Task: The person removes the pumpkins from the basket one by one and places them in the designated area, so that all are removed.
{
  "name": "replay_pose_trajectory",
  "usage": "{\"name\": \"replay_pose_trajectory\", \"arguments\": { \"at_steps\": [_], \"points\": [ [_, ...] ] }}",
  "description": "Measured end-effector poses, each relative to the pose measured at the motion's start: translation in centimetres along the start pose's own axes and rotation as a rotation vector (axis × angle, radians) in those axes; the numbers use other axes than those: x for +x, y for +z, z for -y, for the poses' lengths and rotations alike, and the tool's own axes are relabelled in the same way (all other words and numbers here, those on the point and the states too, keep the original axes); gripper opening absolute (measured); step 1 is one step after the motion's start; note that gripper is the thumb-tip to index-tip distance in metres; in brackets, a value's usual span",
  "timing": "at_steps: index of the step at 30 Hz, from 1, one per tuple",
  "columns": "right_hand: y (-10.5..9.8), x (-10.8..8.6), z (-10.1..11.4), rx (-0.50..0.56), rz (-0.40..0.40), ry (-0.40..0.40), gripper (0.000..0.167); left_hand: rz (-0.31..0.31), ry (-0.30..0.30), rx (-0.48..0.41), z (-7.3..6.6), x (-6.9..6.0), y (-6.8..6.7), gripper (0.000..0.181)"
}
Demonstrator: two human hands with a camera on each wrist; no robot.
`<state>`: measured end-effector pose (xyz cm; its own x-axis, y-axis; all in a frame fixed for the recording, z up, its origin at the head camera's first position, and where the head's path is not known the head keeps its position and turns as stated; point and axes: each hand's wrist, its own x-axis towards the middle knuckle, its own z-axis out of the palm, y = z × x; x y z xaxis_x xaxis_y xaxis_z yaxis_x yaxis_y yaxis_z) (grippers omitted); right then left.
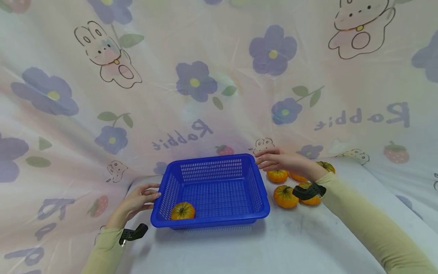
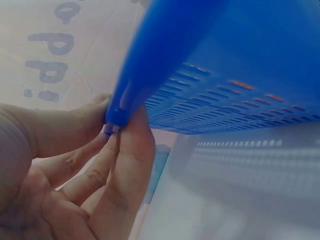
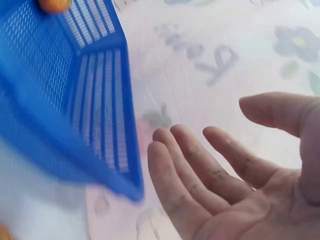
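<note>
A blue plastic basket (image 1: 219,220) with slotted walls is in the middle of the head view, and a shadow lies under its front. One small orange pumpkin (image 1: 183,211) sits in its front left corner. My left hand (image 1: 137,199) pinches the basket's left rim between thumb and fingers, as the left wrist view shows at the rim (image 2: 125,100). Beside the right rim is my right hand (image 1: 291,161). Its fingers are extended and apart from the thumb, and in the right wrist view the palm (image 3: 250,210) holds nothing; a small gap separates the fingertips from the basket.
Several orange pumpkins (image 1: 285,196) lie on the white tabletop (image 1: 294,243) to the right of the basket, some partly hidden by my right hand and wrist strap. A patterned cloth (image 1: 219,114) with rabbits and flowers hangs behind and at the sides.
</note>
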<state>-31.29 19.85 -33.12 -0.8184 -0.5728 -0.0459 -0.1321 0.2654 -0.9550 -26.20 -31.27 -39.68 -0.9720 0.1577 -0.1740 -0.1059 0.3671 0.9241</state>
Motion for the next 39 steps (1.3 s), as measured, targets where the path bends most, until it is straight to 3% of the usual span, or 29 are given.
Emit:
{"name": "replay_pose_trajectory", "arguments": {
  "at_steps": [10,19,28,39],
  "points": [
    [6.8,6.8,1.5,0.046,0.215,0.003,0.038,-0.003,0.001,0.031,0.0,0.1,0.1,0.057],
    [12.3,11.0,0.5,0.081,0.283,0.056,0.037,0.001,0.000,0.006,-0.1,0.2,0.0,0.054],
    [15.8,13.7,-0.9,0.047,0.331,0.110,0.036,0.030,0.017,-0.006,-0.3,0.4,0.0,0.056],
    [18.3,14.2,-1.0,0.003,0.387,0.165,0.043,0.004,0.005,-0.008,-0.1,0.0,0.1,0.054]
  ]
}}
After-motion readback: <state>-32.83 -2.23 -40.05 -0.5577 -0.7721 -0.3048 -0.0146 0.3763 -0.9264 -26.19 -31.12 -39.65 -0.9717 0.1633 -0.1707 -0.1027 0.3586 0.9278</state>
